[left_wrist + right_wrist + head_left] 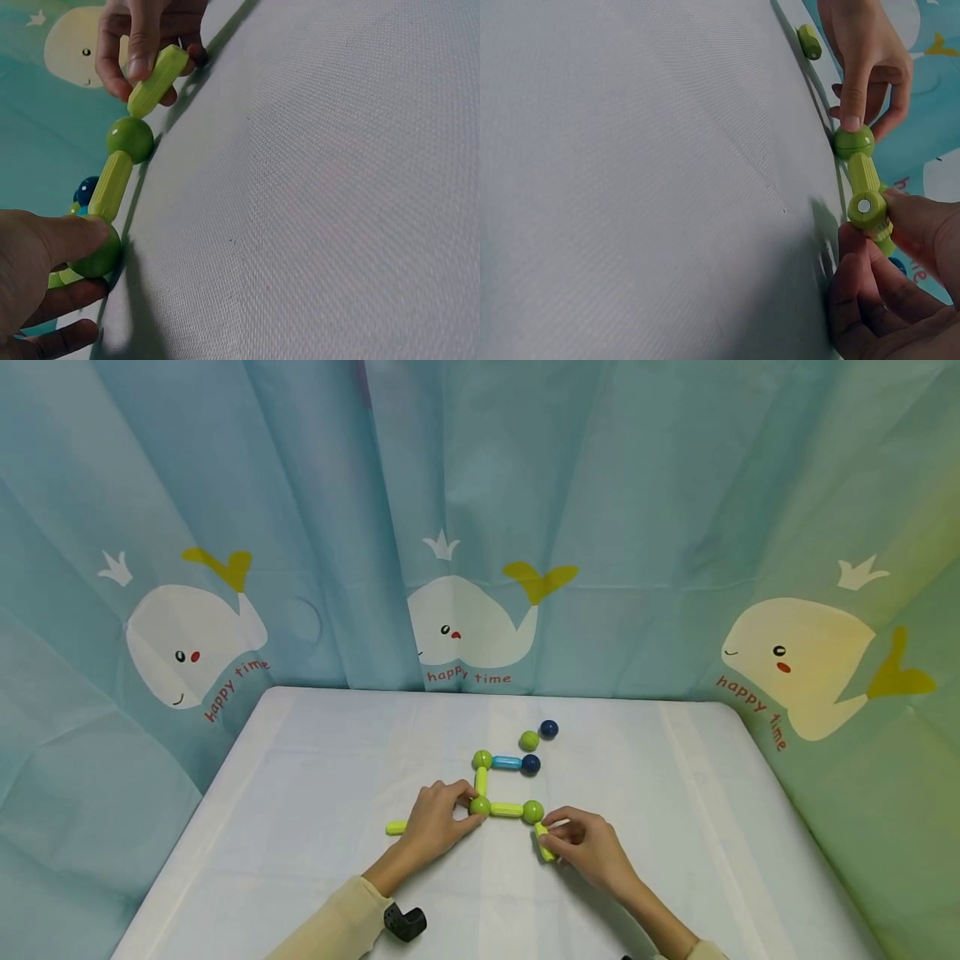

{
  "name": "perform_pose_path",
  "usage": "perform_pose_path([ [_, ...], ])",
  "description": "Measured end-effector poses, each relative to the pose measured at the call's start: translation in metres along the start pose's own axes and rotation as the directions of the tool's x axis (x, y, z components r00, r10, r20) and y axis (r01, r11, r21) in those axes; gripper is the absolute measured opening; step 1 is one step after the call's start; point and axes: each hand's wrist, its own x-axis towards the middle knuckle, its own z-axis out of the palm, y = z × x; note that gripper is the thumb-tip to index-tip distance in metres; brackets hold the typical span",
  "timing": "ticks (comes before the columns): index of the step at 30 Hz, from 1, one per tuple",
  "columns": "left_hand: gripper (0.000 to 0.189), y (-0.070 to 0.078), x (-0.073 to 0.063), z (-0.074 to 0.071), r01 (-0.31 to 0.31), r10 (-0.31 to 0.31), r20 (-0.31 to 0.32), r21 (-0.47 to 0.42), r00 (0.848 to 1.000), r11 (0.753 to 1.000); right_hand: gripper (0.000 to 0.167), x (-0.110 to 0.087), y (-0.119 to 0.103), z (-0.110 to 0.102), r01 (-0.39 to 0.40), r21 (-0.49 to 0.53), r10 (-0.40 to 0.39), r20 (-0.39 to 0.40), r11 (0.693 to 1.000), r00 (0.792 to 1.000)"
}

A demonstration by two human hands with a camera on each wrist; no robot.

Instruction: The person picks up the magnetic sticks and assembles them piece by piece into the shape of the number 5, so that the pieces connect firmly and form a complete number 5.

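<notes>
Thumb and fingers of my left hand point(433, 825) pinch a green ball point(480, 807) at the corner of a toy shape made of rods and balls. From that ball, a yellow-green rod point(507, 810) runs right to another green ball point(533, 812). A second rod point(482, 782) leads back to a green ball point(482, 760), which a blue rod point(507, 762) links to a dark blue ball point(530, 765). My right hand point(592, 850) pinches a yellow-green rod point(157, 81), its far end right at the right-hand green ball. A round silvery spot marks its near end in the right wrist view.
Behind the shape lie a loose green ball point(528, 741) and a dark blue ball point(549, 729). Another yellow-green rod point(808, 42) lies left of my left hand. The white table point(337, 752) ends at a whale-print curtain point(637, 527). A black device point(405, 923) sits at my left wrist.
</notes>
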Motion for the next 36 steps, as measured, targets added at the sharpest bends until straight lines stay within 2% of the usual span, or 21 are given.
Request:
perform_pose_path([
  [12,0.024,0.0011,0.0005,-0.0007,-0.001,0.001,0.001,-0.008,1.000,1.000,0.017,0.0032,-0.0019,0.0017,-0.019,-0.017,0.019,-0.015,1.000,1.000],
  [24,0.025,0.0001,0.0006,-0.0003,-0.008,0.008,-0.005,0.001,1.000,1.000,0.027,0.0066,0.0001,0.0007,-0.017,0.043,0.014,0.060,0.999,0.998],
  [36,0.025,0.0002,0.0017,-0.0002,-0.007,0.007,-0.004,0.013,1.000,1.000,0.026,0.0087,-0.0017,0.0033,-0.028,0.017,0.027,0.048,0.999,0.998],
])
